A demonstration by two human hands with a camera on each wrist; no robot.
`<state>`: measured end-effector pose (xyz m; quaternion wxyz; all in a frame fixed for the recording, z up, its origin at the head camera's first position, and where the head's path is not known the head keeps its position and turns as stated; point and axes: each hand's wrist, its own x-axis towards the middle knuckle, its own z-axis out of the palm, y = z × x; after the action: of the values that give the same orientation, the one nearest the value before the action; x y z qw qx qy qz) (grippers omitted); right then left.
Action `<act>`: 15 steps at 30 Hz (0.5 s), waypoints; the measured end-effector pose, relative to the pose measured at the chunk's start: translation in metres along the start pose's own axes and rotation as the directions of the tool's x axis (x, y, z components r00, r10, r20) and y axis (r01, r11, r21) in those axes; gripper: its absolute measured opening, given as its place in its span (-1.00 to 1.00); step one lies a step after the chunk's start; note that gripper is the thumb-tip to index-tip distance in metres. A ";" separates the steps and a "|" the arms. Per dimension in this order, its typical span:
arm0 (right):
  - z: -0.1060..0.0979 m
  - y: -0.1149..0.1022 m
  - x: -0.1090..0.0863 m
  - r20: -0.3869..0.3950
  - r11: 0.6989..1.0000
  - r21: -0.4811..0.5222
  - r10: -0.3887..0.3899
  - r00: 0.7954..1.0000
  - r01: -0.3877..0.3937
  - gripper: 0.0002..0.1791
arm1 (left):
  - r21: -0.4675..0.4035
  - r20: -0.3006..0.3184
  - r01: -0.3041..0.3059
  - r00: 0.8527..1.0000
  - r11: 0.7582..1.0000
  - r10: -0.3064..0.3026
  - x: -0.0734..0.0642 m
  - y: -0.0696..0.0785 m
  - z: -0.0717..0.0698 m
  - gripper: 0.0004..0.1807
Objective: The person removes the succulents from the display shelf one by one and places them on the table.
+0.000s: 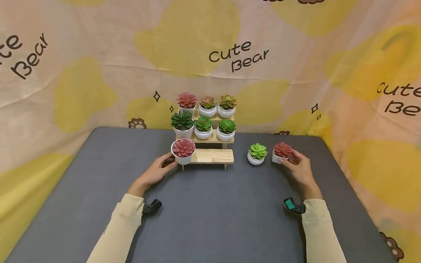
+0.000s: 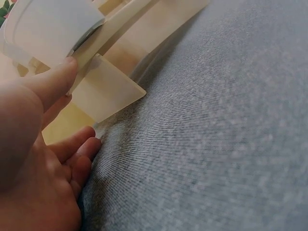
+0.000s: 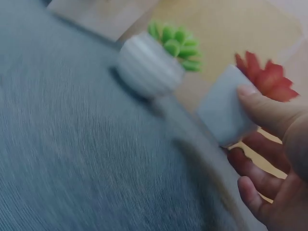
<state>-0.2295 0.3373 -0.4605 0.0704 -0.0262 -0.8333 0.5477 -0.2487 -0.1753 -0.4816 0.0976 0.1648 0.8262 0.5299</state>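
On the left end of the lowest step of a wooden tiered stand sits a pink succulent in a white pot. My left hand holds this pot low at its left side; in the left wrist view the thumb lies against the pot's base, and the lower fingers curl loosely beside the stand. Farther right, my right hand pinches the white pot of a red succulent between thumb and fingers. In the right wrist view that squarish pot appears tilted, close over the table.
Just left of the red succulent, a bright green succulent in a round ribbed pot stands on the grey table. The stand's upper two steps carry several potted succulents, including a dark green one. A patterned cloth hangs behind.
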 end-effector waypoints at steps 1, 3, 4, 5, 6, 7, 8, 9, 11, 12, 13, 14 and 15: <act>-0.001 0.001 0.001 0.019 1.000 -0.023 0.004 1.000 -0.004 -0.27 | -0.004 -0.001 0.004 1.000 1.000 -0.004 -0.001 -0.001 0.000 -0.32; -0.004 0.003 0.003 0.055 0.998 -0.056 0.013 0.998 -0.010 -0.27 | -0.012 -0.007 0.008 1.000 1.000 -0.008 -0.003 -0.002 0.001 -0.32; -0.005 0.003 0.005 0.070 0.998 -0.068 0.016 0.997 -0.011 -0.27 | -0.013 -0.009 0.005 1.000 1.000 -0.005 -0.003 -0.002 0.001 -0.32; -0.007 0.003 0.007 0.086 0.997 -0.079 0.021 0.996 -0.014 -0.26 | -0.013 -0.010 0.003 1.000 1.000 -0.003 -0.003 -0.002 0.001 -0.32; -0.008 0.002 0.009 0.103 0.996 -0.089 0.028 0.994 -0.019 -0.26 | -0.017 -0.010 0.004 1.000 1.000 -0.005 -0.003 -0.002 0.002 -0.32; -0.009 0.002 0.011 0.124 0.995 -0.095 0.035 0.992 -0.023 -0.25 | -0.017 -0.008 0.005 1.000 1.000 -0.005 -0.004 -0.002 0.001 -0.31; -0.010 0.002 0.013 0.144 0.994 -0.104 0.044 0.989 -0.029 -0.24 | -0.016 -0.008 0.009 1.000 1.000 -0.010 -0.004 -0.002 0.001 -0.31; -0.011 0.002 0.014 0.165 0.993 -0.112 0.053 0.985 -0.034 -0.23 | -0.011 -0.005 0.012 1.000 1.000 -0.012 -0.004 -0.002 0.001 -0.31; -0.012 0.001 0.017 0.207 0.991 -0.128 0.066 0.976 -0.040 -0.20 | -0.014 -0.006 0.019 1.000 1.000 -0.019 -0.003 -0.002 0.001 -0.31; -0.012 0.002 0.019 0.228 0.990 -0.131 0.073 0.971 -0.044 -0.19 | -0.015 -0.007 0.018 1.000 1.000 -0.019 -0.003 -0.002 0.001 -0.31; -0.013 0.002 0.021 0.249 0.990 -0.132 0.080 0.965 -0.049 -0.18 | -0.012 -0.006 0.018 1.000 1.000 -0.018 -0.003 -0.002 0.001 -0.31; -0.013 0.003 0.022 0.266 0.990 -0.134 0.087 0.960 -0.053 -0.17 | -0.007 -0.008 0.020 1.000 1.000 -0.020 -0.003 -0.002 0.002 -0.32; -0.013 0.003 0.023 0.285 0.990 -0.132 0.091 0.954 -0.055 -0.17 | -0.007 -0.007 0.018 1.000 1.000 -0.018 -0.003 -0.002 0.002 -0.32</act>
<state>-0.2502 0.3534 -0.4565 -0.0745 0.0196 -0.8651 0.4956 -0.2456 -0.1755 -0.4845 0.0999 0.1552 0.8260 0.5325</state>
